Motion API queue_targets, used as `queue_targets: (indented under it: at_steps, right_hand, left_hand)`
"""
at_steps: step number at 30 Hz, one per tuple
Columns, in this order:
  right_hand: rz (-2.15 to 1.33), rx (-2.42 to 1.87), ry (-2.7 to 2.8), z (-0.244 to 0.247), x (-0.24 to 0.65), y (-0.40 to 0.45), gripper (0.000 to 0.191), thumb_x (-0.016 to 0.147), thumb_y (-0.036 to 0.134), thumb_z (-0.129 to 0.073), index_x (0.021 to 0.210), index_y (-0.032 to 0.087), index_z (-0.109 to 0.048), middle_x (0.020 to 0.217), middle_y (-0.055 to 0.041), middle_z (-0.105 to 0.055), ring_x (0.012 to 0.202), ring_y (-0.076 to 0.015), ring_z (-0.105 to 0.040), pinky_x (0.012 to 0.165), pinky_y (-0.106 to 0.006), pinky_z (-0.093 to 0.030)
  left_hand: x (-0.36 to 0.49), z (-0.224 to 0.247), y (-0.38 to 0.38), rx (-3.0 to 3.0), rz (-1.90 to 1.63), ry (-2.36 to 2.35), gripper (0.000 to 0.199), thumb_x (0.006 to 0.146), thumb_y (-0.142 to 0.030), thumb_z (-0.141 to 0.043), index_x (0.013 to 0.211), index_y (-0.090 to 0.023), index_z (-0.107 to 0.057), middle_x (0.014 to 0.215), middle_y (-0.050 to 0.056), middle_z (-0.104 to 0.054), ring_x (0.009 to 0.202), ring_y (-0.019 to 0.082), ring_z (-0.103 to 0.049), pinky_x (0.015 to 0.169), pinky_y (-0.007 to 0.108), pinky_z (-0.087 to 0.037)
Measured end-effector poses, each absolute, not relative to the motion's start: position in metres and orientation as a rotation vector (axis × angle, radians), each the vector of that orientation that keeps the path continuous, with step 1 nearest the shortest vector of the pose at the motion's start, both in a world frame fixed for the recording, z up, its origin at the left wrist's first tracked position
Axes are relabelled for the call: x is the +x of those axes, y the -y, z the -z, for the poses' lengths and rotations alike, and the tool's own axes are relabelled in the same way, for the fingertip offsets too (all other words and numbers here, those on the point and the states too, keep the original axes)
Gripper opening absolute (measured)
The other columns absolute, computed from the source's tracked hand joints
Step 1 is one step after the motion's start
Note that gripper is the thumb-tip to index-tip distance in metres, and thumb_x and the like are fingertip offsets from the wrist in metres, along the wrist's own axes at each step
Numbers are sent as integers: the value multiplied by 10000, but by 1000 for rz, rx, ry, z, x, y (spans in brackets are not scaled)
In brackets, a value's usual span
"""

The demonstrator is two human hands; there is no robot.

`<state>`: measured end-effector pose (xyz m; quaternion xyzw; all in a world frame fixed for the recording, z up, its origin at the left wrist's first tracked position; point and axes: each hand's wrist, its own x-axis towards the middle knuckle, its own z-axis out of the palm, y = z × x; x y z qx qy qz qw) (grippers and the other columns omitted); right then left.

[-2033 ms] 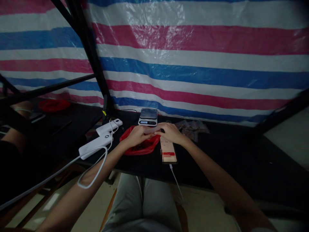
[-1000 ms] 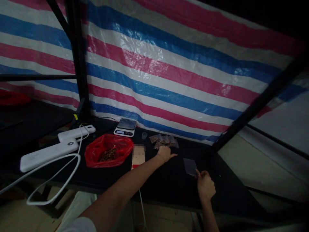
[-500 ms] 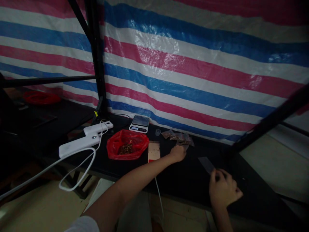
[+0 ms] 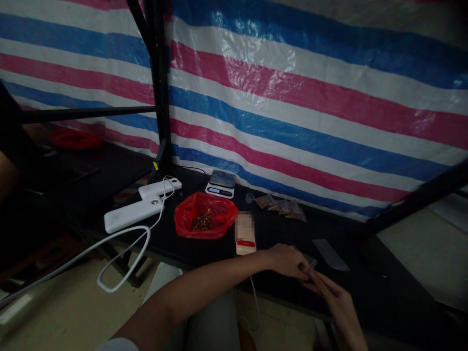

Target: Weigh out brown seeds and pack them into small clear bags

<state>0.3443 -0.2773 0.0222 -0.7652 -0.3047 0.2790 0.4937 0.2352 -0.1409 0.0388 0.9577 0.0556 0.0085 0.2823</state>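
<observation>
The left hand (image 4: 287, 261) and right hand (image 4: 329, 294) meet low over the right side of the black counter (image 4: 380, 278), near its edge. Their fingers (image 4: 302, 269) are closed together, pinching a small clear plastic bag (image 4: 311, 265) between the fingertips, though the dim light hides the exact grip. Just beyond the hands, a second clear plastic bag (image 4: 330, 254) lies flat on the counter. Farther back stand a row of small packets of brown material (image 4: 280, 208), a small clear cup (image 4: 249, 197) and a digital kitchen scale (image 4: 220, 184). To the left, a red plastic bag (image 4: 193, 219) holds a heap of brown material (image 4: 202, 223), beside a paper card (image 4: 245, 234), partly blurred. Two white power banks (image 4: 133, 214) lie at the far left, with a white cable (image 4: 122, 258) looping off the edge.
</observation>
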Motion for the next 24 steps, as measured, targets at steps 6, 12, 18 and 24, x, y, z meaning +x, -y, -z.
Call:
queue_targets:
  at_steps: [6,12,18,24]
  right_hand:
    - [-535,-2027,695,-24,341,280,353,444,465,-652,612,157,-689,656,-80,-696,686,-277,-654,588,-289,-525]
    - [-265,-2138,670,-16,328,295,216,484,446,-595,516,233,-618,520,-9,-643,602,-243,-641,465,-236,-478]
    - [-191,-2205,595,-17,312,293,236,538,455,-574,589,226,-595,542,-11,-632,597,-229,-608,428,-252,-430]
    - [-203,-2161,589,-9,318,287,223,568,442,-566,615,229,-613,542,-16,-631,560,-228,-604,440,-278,-456]
  left_hand:
    - [226,-40,150,2672,-48,-127,299,816,-394,-434,1053,-296,-588,960,57,-654,871,244,-615,633,312,-462]
    - [215,-39,155,2702,-130,-38,261,831,-323,-389,985,-266,-591,934,49,-657,835,229,-625,611,306,-466]
    - [213,-36,160,2578,-250,-203,301,797,-463,-424,851,-234,-611,841,44,-670,800,232,-629,642,326,-461]
    - [217,-29,169,2561,-371,-299,317,790,-443,-422,785,-187,-608,758,77,-668,711,245,-637,597,328,-458]
